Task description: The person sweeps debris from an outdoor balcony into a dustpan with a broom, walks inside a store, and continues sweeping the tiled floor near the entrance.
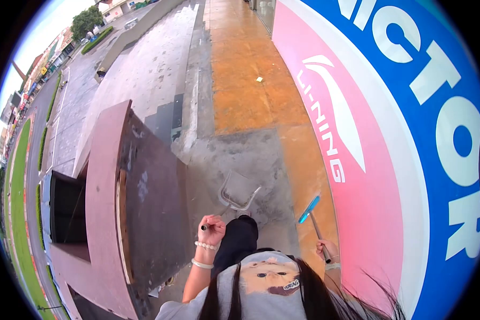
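My left hand [212,230], with two bracelets on the wrist, is closed around the handle of a forked metal frame tool [238,200] that points forward over the grey floor. My right hand [328,249] grips the handle of a squeegee with a blue blade [309,209]. The blade is held up close to the pink part of a large banner [357,176] on the wall at my right. My dark trouser leg [240,237] and grey printed shirt fill the lower middle of the view.
The banner reads LI-NING on pink and VICTOR on blue [442,133]. Orange and grey floor tiles [245,96] stretch ahead. A maroon parapet [109,176] borders the left, with a street and greenery far below it.
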{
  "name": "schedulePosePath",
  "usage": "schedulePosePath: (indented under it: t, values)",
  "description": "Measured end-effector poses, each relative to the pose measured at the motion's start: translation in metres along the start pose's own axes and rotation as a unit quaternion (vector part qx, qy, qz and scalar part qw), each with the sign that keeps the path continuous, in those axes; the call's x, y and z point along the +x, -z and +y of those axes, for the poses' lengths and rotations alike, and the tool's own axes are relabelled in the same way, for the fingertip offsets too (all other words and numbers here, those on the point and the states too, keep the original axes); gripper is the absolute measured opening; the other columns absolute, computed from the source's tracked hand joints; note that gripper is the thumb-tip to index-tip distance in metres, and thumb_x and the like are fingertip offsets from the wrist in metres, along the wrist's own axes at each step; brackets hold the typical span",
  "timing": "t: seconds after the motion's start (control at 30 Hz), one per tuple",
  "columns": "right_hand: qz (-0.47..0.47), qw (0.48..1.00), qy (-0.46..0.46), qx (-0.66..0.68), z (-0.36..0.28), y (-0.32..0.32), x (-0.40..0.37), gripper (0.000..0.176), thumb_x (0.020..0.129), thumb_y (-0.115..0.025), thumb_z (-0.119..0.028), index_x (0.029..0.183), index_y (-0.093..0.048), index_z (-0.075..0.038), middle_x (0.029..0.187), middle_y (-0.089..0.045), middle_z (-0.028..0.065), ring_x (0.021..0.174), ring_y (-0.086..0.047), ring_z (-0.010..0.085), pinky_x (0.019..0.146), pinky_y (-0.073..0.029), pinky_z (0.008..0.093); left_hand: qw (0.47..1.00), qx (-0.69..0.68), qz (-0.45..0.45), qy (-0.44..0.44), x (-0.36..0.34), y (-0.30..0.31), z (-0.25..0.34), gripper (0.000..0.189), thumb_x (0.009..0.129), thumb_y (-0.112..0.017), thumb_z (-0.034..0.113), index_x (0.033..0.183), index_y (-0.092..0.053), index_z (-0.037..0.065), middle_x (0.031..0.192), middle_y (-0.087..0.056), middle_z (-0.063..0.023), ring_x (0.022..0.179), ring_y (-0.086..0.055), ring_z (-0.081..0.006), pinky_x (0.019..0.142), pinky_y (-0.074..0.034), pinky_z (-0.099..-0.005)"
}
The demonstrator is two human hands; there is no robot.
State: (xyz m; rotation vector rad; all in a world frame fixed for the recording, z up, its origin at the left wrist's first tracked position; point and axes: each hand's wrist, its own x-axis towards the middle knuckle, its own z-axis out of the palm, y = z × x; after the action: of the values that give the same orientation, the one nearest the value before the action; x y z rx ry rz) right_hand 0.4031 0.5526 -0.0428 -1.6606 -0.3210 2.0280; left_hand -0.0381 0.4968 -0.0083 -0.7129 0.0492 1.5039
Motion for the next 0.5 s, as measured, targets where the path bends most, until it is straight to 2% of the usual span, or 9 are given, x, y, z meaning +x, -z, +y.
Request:
schedulePosePath:
  t: [0.03,0.07,0.1,0.23,0.33,0.47,0.5]
  values:
    - [-0.027,0.999,-0.033,0.014,-0.014,-0.009,0.019,0.018,0.079,-0.044,-0.011,0.061,-0.042,-0.007,0.051,-0.042,0.0004,0.042,-0.040,0.0076,0.040,-0.033,0.0214,0.996,0.037,-0.042,0.066,0.016,-0.024,0.007,0.025,0.075,-0.042,0.008,0.051,-0.036,0.012,0.048,-0.042,0.0048,0.043,-0.040,-0.0043,0.049,-0.030,-0.0203]
    - [-0.054,0.996,-0.067,0.027,-0.031,-0.019,0.033,0.019,0.079,-0.043,-0.012,0.061,-0.042,-0.008,0.051,-0.042,-0.0003,0.043,-0.041,0.0068,0.041,-0.033,0.0213,0.999,0.041,-0.009,0.033,0.032,-0.040,0.015,0.025,0.075,-0.041,0.007,0.051,-0.036,0.012,0.047,-0.042,0.0052,0.043,-0.040,-0.0042,0.049,-0.030,-0.0205]
    - [-0.054,0.996,-0.061,0.026,-0.045,-0.029,0.045,0.019,0.079,-0.043,-0.012,0.061,-0.042,-0.008,0.051,-0.042,-0.0003,0.043,-0.041,0.0068,0.041,-0.033,0.0213,0.999,0.044,0.023,-0.002,0.047,-0.053,0.022,0.025,0.075,-0.041,0.007,0.051,-0.036,0.012,0.046,-0.041,0.0056,0.044,-0.041,-0.0041,0.048,-0.030,-0.0207]
    - [-0.044,0.993,-0.097,0.056,-0.082,-0.061,0.078,0.017,0.077,-0.046,-0.012,0.062,-0.041,-0.008,0.050,-0.044,0.0009,0.039,-0.040,0.0073,0.037,-0.032,0.0207,0.996,0.081,0.039,-0.011,0.106,-0.103,0.043,0.025,0.075,-0.040,0.006,0.052,-0.036,0.012,0.048,-0.042,0.0055,0.044,-0.042,-0.0041,0.048,-0.030,-0.0211]
    - [-0.011,0.996,-0.054,0.066,-0.112,-0.085,0.097,0.014,0.078,-0.045,-0.012,0.064,-0.043,-0.008,0.053,-0.045,0.0008,0.039,-0.041,0.0068,0.036,-0.033,0.0207,0.995,0.084,0.044,0.001,0.156,-0.139,0.053,0.024,0.075,-0.039,0.006,0.052,-0.036,0.011,0.050,-0.042,0.0043,0.044,-0.042,-0.0052,0.049,-0.030,-0.0217]
    - [-0.001,0.997,-0.059,0.058,-0.172,-0.115,0.151,0.013,0.078,-0.044,-0.012,0.065,-0.043,-0.008,0.054,-0.045,0.0011,0.040,-0.042,0.0070,0.036,-0.033,0.0205,0.994,0.092,0.063,-0.020,0.236,-0.187,0.072,0.023,0.075,-0.039,0.006,0.053,-0.037,0.011,0.050,-0.042,0.0041,0.044,-0.043,-0.0061,0.050,-0.031,-0.0222]
    - [-0.012,0.993,-0.071,0.092,-0.191,-0.120,0.172,0.012,0.077,-0.044,-0.012,0.066,-0.042,-0.008,0.053,-0.044,0.0015,0.040,-0.041,0.0074,0.037,-0.033,0.0207,0.994,0.089,0.058,-0.037,0.255,-0.200,0.078,0.023,0.074,-0.039,0.006,0.052,-0.037,0.010,0.051,-0.043,0.0035,0.044,-0.042,-0.0067,0.049,-0.030,-0.0226]
